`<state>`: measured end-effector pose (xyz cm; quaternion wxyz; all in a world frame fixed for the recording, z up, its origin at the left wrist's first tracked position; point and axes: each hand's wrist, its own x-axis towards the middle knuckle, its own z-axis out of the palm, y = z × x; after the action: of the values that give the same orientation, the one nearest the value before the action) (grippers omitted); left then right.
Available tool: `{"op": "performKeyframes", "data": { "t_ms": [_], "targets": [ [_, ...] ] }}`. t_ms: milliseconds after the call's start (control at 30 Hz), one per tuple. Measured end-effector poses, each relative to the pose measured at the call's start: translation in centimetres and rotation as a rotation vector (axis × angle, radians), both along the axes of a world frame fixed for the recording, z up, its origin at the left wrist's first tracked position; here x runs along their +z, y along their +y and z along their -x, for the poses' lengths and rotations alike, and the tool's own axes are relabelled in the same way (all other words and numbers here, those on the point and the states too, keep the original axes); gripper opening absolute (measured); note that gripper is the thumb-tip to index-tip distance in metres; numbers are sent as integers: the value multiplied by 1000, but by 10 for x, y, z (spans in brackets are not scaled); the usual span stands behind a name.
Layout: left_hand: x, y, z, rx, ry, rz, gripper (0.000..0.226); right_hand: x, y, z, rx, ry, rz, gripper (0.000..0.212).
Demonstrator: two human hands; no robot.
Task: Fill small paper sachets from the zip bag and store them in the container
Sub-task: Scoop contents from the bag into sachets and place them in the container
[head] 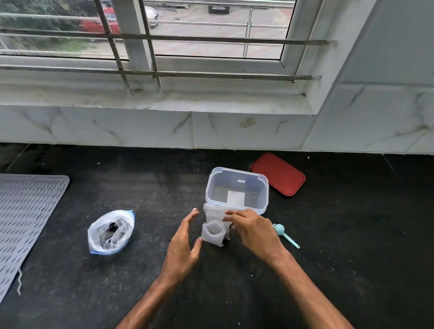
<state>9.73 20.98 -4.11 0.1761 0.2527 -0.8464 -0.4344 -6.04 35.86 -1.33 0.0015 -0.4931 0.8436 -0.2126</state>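
A small white paper sachet (213, 233) stands upright with its mouth open on the black counter. Behind it lies a stack of flat sachets (213, 211), against the clear plastic container (237, 188). My left hand (183, 246) is beside the standing sachet on its left, fingers straight, thumb near the sachet's lower edge. My right hand (252, 230) rests its fingertips on the stack of sachets. The zip bag (110, 231) stands open at the left with dark contents inside. The container holds one white slip on its bottom.
A red lid (277, 173) lies behind the container at the right. A teal scoop (284, 234) lies right of my right hand. A grey ridged mat (11, 228) covers the counter's left end. Tiled wall and window sill run along the back.
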Motion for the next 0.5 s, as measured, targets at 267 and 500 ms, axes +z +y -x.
{"op": "performKeyframes", "data": {
  "t_ms": [267, 500],
  "targets": [
    [44, 30, 41, 53, 134, 44, 60, -35, 66, 42, -683, -209, 14, 26],
    [46, 58, 72, -80, 14, 155, 55, -66, 81, 53, -676, -213, -317, 38]
  ]
}}
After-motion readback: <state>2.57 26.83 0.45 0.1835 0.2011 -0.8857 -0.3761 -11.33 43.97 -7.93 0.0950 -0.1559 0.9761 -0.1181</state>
